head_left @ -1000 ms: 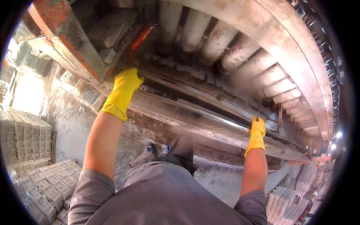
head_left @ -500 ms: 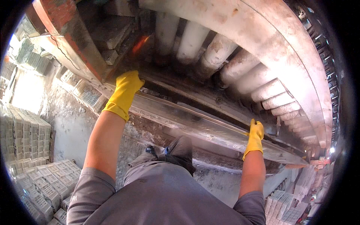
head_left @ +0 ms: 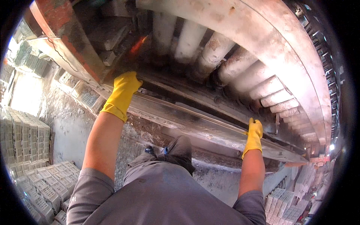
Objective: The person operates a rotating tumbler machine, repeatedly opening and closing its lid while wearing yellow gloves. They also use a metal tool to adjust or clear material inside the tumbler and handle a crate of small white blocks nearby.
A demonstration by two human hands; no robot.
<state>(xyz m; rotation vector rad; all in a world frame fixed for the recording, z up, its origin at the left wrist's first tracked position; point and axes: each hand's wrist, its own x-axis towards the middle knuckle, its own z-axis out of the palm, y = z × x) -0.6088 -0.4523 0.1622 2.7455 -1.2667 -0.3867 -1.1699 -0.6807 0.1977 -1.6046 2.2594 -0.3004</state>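
Note:
Both of my hands wear yellow rubber gloves. My left hand [head_left: 125, 88] is closed at the left part of a long metal bar [head_left: 187, 112], which runs slantwise along the front edge of a machine. Further right, my right hand [head_left: 254, 133] is curled closed at the same bar, its fingertips pointing up and away from me. The glove hides most of the left fingers' contact. Just beyond the bar lies a dark, narrow gap, and past it a row of thick pale rollers [head_left: 191, 39].
A broad curved metal frame [head_left: 258, 22] arches over the rollers. At the left stands a rusty reddish post [head_left: 62, 32], with an orange glow [head_left: 138, 44] deeper inside. Stacks of pale slotted blocks [head_left: 48, 180] fill the lower left; more stacks [head_left: 277, 202] stand lower right.
The view has shifted very slightly, so the machine and both hands sit a little further left. Both hands keep the same closed pose at the bar.

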